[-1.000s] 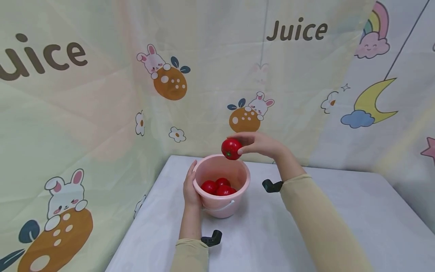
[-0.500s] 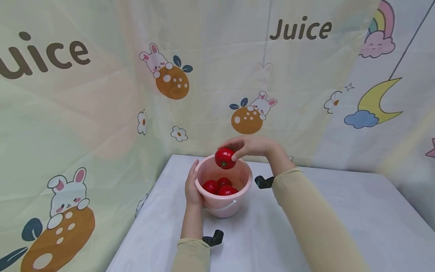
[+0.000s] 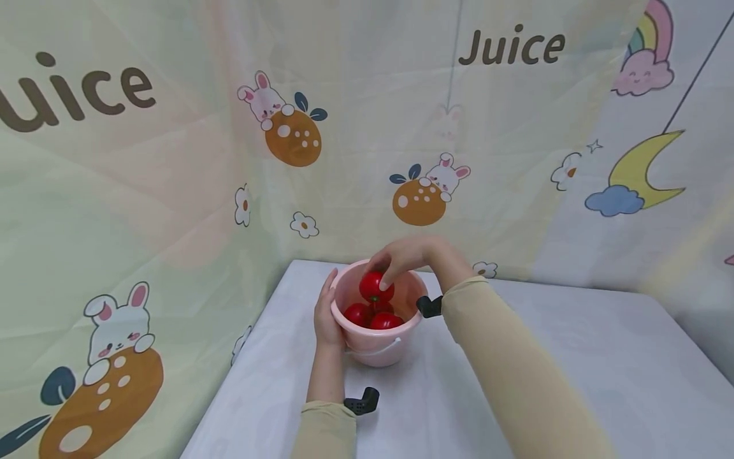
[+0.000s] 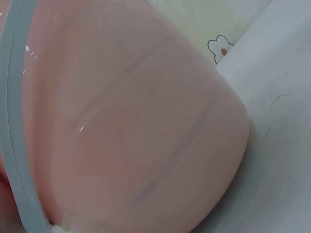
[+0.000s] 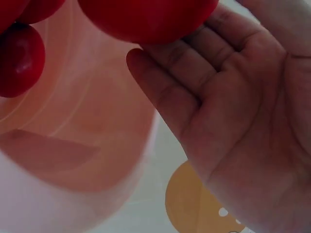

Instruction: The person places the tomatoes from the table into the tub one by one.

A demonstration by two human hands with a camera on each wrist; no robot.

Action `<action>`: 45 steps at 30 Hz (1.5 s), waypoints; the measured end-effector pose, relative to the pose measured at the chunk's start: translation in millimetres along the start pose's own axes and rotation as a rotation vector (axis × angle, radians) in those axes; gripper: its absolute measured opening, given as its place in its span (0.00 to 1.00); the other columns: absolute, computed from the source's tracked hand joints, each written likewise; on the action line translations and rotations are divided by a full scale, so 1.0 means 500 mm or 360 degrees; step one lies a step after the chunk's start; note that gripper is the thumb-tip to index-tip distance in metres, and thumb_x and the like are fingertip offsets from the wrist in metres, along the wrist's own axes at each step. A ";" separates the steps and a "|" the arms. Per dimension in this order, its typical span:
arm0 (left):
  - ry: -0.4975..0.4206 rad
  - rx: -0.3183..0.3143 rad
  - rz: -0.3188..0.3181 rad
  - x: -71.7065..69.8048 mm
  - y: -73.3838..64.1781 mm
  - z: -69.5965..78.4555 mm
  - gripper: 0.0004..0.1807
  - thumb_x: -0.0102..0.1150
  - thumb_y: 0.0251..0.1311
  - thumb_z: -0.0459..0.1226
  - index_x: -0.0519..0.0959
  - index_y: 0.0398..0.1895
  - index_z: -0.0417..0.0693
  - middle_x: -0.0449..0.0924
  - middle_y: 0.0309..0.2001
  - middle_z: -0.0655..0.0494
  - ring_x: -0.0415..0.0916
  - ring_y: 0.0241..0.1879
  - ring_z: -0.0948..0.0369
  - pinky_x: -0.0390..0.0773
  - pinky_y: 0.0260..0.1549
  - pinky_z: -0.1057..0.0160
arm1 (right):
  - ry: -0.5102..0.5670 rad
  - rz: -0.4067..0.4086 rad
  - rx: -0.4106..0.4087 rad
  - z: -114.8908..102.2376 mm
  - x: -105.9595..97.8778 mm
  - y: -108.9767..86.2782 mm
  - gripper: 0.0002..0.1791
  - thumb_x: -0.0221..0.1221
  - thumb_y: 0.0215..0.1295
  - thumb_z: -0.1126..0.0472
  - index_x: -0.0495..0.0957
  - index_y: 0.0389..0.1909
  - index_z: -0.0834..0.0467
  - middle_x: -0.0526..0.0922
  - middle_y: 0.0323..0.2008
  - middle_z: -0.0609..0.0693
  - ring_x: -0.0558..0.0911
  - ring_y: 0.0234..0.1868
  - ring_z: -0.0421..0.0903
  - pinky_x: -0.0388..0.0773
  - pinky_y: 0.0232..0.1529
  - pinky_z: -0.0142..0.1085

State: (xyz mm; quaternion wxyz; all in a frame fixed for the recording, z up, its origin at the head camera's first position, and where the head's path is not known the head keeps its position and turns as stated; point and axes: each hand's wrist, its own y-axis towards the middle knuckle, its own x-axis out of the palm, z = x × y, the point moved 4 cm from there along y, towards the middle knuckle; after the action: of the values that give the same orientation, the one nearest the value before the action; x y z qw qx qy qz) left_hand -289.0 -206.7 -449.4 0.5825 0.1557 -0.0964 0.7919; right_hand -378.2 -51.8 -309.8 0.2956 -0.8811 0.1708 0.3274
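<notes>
A pink bucket (image 3: 373, 344) stands on the white table, its thin pale handle (image 4: 12, 116) hanging down the near side. My left hand (image 3: 328, 319) rests along the bucket's left wall with its visible fingers fairly straight; most of it is outside the left wrist view. Inside the bucket, my right hand (image 3: 404, 255) holds a shiny red tomato (image 3: 375, 287) with a green stem, just below the rim. Under it lie several more red tomatoes (image 3: 386, 321). In the right wrist view the held tomato (image 5: 150, 22) sits against the fingers.
The white tabletop (image 3: 550, 357) stretches out to the right of the bucket. Behind and to the left hangs a printed cloth (image 3: 355, 127) with rabbits, flowers and lettering. A black wrist device (image 3: 362, 401) sits on the left wrist, another (image 3: 429, 306) on the right.
My right hand has lowered the tomato from above the bucket's far rim down into the bucket, moving slightly left. The left hand has stayed against the bucket.
</notes>
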 end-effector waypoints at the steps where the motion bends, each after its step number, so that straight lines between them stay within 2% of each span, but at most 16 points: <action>1: -0.0002 0.0004 -0.0005 0.000 0.000 0.000 0.23 0.52 0.67 0.53 0.68 0.65 0.85 0.68 0.66 0.76 0.60 0.70 0.63 0.66 0.68 0.43 | -0.0023 -0.0001 0.0020 0.000 0.003 0.004 0.29 0.74 0.50 0.53 0.80 0.56 0.37 0.81 0.53 0.41 0.75 0.58 0.49 0.82 0.53 0.50; 6: 0.0014 0.0001 -0.0008 0.001 -0.002 0.001 0.24 0.52 0.67 0.52 0.67 0.65 0.85 0.67 0.67 0.76 0.59 0.70 0.63 0.66 0.68 0.44 | -0.0044 -0.0015 0.0132 -0.001 0.016 0.017 0.35 0.76 0.47 0.55 0.78 0.60 0.40 0.79 0.54 0.42 0.73 0.60 0.50 0.82 0.53 0.50; 10: 0.0008 -0.0008 -0.0004 0.001 -0.002 0.001 0.24 0.53 0.66 0.53 0.67 0.65 0.85 0.67 0.67 0.77 0.59 0.70 0.63 0.66 0.68 0.44 | -0.0052 -0.0025 0.0166 -0.002 0.024 0.023 0.35 0.76 0.47 0.57 0.77 0.60 0.42 0.79 0.54 0.42 0.72 0.60 0.50 0.82 0.52 0.50; 14: 0.0009 -0.0016 0.0000 0.000 -0.001 0.001 0.24 0.52 0.66 0.53 0.67 0.65 0.86 0.67 0.67 0.77 0.59 0.71 0.62 0.67 0.68 0.44 | -0.0055 -0.0032 0.0156 -0.001 0.029 0.030 0.34 0.75 0.49 0.58 0.77 0.60 0.43 0.79 0.54 0.42 0.72 0.60 0.50 0.82 0.53 0.50; 20: 0.0019 -0.0030 0.0002 0.003 -0.003 0.000 0.23 0.52 0.66 0.54 0.67 0.64 0.87 0.67 0.67 0.77 0.59 0.70 0.63 0.66 0.68 0.43 | 0.0020 -0.0033 0.0134 0.004 0.032 0.028 0.32 0.70 0.56 0.60 0.75 0.64 0.43 0.78 0.61 0.45 0.72 0.62 0.50 0.82 0.53 0.49; 30: 0.0014 -0.0022 -0.0013 0.004 -0.002 0.001 0.23 0.51 0.67 0.56 0.66 0.65 0.86 0.67 0.67 0.77 0.59 0.70 0.63 0.65 0.69 0.43 | -0.0063 0.0038 0.0036 0.008 0.023 0.008 0.31 0.67 0.60 0.55 0.74 0.66 0.42 0.77 0.63 0.45 0.72 0.64 0.48 0.83 0.53 0.47; 35: 0.0006 -0.0011 -0.0008 0.006 -0.002 -0.001 0.23 0.50 0.67 0.54 0.67 0.65 0.86 0.68 0.66 0.77 0.59 0.70 0.63 0.66 0.68 0.43 | -0.0209 0.0202 -0.0006 0.019 0.021 -0.034 0.30 0.64 0.63 0.48 0.72 0.67 0.43 0.76 0.65 0.46 0.71 0.66 0.47 0.81 0.56 0.47; 41: -0.0023 0.0033 -0.0016 0.007 -0.002 0.000 0.23 0.49 0.68 0.53 0.67 0.65 0.84 0.68 0.66 0.75 0.61 0.69 0.63 0.68 0.67 0.43 | -0.0310 0.0565 -0.0005 0.051 0.031 -0.122 0.30 0.59 0.65 0.40 0.71 0.68 0.39 0.75 0.65 0.44 0.71 0.67 0.48 0.78 0.58 0.53; 45: -0.0050 0.0052 -0.0013 0.006 -0.002 0.000 0.23 0.51 0.68 0.52 0.68 0.65 0.82 0.68 0.67 0.74 0.62 0.69 0.62 0.69 0.66 0.44 | -0.0305 0.0800 0.0027 0.089 0.062 -0.189 0.34 0.59 0.64 0.39 0.67 0.71 0.41 0.72 0.68 0.46 0.69 0.70 0.53 0.75 0.60 0.59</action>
State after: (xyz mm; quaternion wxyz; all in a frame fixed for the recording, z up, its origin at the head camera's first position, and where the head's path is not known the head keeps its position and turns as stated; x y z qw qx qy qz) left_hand -288.6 -203.7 -448.2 0.5814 0.1778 -0.0919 0.7886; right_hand -330.2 45.2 -319.1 0.2273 -0.7734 0.3583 0.4710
